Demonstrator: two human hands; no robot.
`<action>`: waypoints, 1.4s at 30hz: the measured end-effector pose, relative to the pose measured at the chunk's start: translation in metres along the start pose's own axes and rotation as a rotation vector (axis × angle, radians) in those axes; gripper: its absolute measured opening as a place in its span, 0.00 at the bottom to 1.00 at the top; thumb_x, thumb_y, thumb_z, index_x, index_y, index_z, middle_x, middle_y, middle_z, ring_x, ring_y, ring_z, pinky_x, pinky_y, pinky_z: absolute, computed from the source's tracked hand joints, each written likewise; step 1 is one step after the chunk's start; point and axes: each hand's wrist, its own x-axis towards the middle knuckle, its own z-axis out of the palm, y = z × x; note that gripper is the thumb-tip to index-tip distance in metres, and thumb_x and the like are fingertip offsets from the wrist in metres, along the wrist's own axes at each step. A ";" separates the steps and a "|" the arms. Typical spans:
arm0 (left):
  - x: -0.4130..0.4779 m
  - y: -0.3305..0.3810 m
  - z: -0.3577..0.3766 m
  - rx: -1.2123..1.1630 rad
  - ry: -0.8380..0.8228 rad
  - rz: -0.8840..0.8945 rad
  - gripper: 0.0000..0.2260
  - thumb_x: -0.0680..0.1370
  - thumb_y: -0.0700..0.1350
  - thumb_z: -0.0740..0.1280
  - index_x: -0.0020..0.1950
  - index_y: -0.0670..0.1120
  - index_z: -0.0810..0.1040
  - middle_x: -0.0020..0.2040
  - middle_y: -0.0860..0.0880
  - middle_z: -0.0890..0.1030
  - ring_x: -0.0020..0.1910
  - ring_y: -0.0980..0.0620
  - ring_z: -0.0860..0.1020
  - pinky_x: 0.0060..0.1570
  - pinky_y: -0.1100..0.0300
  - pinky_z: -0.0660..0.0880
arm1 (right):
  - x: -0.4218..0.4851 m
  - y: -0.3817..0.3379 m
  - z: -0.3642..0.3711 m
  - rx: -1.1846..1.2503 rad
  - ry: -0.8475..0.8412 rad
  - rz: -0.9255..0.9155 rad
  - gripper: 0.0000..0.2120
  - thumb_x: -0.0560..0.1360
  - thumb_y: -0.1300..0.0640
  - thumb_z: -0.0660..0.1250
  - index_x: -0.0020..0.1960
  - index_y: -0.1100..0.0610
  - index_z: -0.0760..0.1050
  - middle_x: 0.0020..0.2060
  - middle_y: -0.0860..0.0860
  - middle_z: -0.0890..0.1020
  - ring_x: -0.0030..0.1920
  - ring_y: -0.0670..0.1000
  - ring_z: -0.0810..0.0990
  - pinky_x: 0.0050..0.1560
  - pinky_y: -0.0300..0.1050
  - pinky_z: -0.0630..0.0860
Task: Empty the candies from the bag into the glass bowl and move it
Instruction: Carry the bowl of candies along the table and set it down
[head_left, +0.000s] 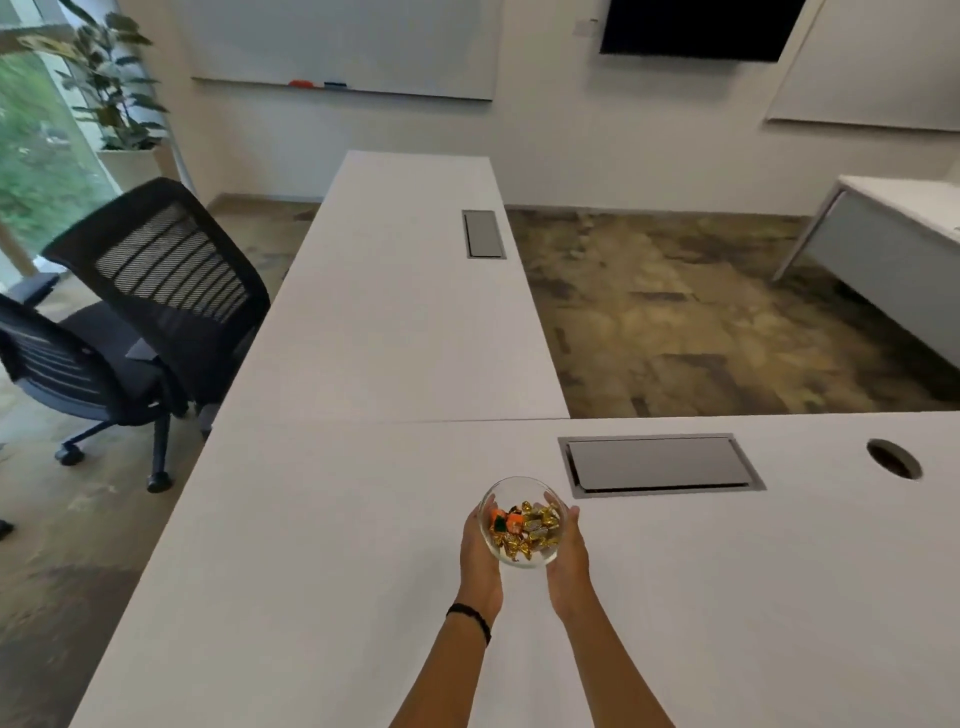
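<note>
the glass bowl (521, 521) of candies (527, 530) was cupped between left hand (479, 558) and right hand (569, 564) above the white table (311, 571)

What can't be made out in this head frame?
- Glass bowl underside: cannot tell whether it rests on the table or is lifted.
- Palms: left hand and right hand wrap the bowl's sides.
- Candies: too small to count.
- Candy bag: not in view.
- Items on the whiteboard ledge: blurred.
</note>
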 end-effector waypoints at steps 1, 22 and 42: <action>-0.001 -0.006 0.013 0.035 -0.001 0.017 0.12 0.78 0.53 0.60 0.49 0.51 0.82 0.53 0.43 0.83 0.58 0.43 0.78 0.60 0.56 0.74 | 0.002 0.002 -0.013 0.007 0.019 0.000 0.25 0.80 0.44 0.46 0.68 0.56 0.67 0.67 0.62 0.72 0.63 0.59 0.73 0.65 0.57 0.70; 0.060 -0.102 0.013 0.094 0.105 -0.197 0.15 0.81 0.52 0.55 0.55 0.48 0.78 0.53 0.45 0.81 0.54 0.47 0.77 0.46 0.58 0.75 | 0.050 0.064 -0.079 0.033 0.145 0.169 0.23 0.81 0.47 0.47 0.66 0.59 0.69 0.65 0.62 0.74 0.64 0.62 0.72 0.68 0.63 0.68; 0.075 -0.115 0.002 0.112 0.073 -0.179 0.16 0.81 0.49 0.57 0.65 0.44 0.73 0.64 0.41 0.77 0.64 0.43 0.73 0.67 0.47 0.70 | 0.059 0.067 -0.079 -0.134 0.208 0.157 0.19 0.82 0.50 0.49 0.65 0.57 0.71 0.64 0.57 0.74 0.65 0.58 0.71 0.69 0.54 0.68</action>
